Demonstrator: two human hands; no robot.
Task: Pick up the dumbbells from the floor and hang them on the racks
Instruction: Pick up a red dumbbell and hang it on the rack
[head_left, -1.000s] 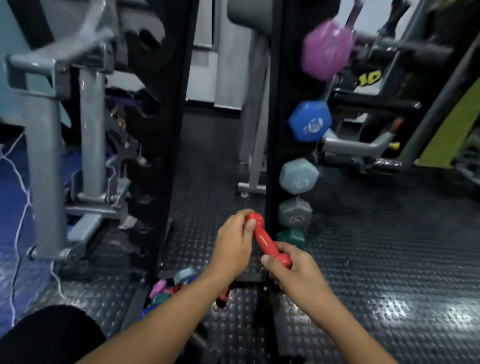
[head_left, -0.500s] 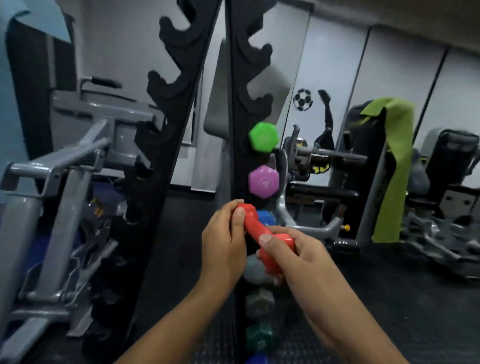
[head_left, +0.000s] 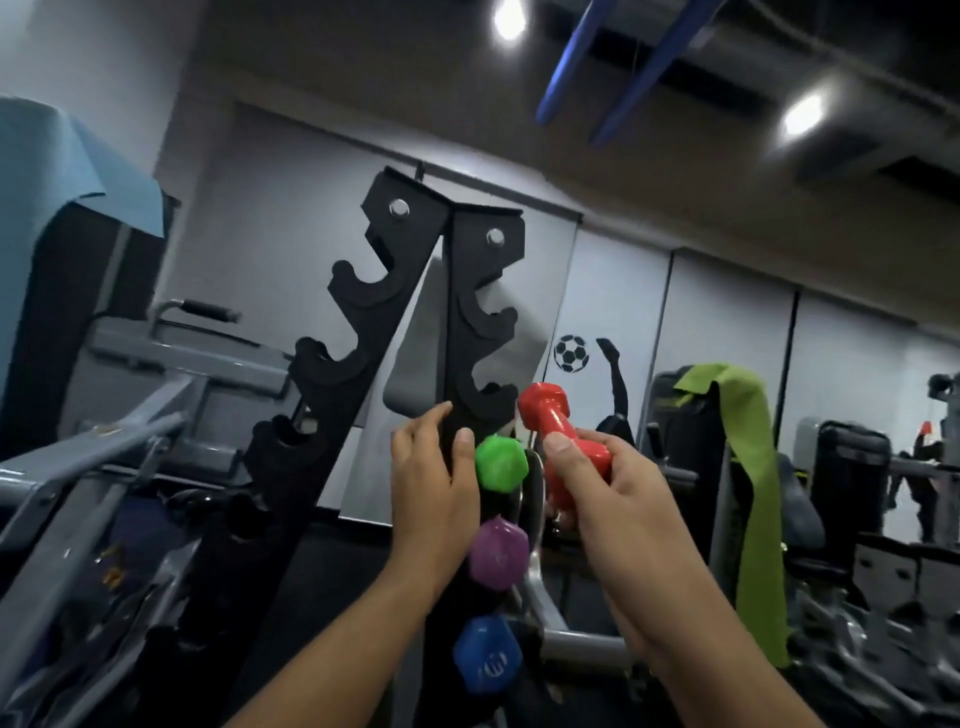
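Note:
My right hand (head_left: 608, 499) grips a red dumbbell (head_left: 558, 426) by its lower end, tilted, with its upper head level with an empty hook on the right upright of the black rack (head_left: 467, 312). My left hand (head_left: 431, 478) is wrapped around that upright just left of a green dumbbell (head_left: 501, 462). Below the green one hang a purple dumbbell (head_left: 498, 553) and a blue dumbbell (head_left: 488, 654). The rack's left upright (head_left: 332, 374) shows several empty hooks.
Grey gym machine frames (head_left: 88, 467) stand to the left of the rack. More machines and a green mat (head_left: 748, 467) draped over one fill the right side. A wall with a football sticker (head_left: 570, 353) is behind.
The view has swung up from the floor to the top of the rack. The red dumbbell has risen past the purple and green ones. My left hand has let go of it and taken the upright.

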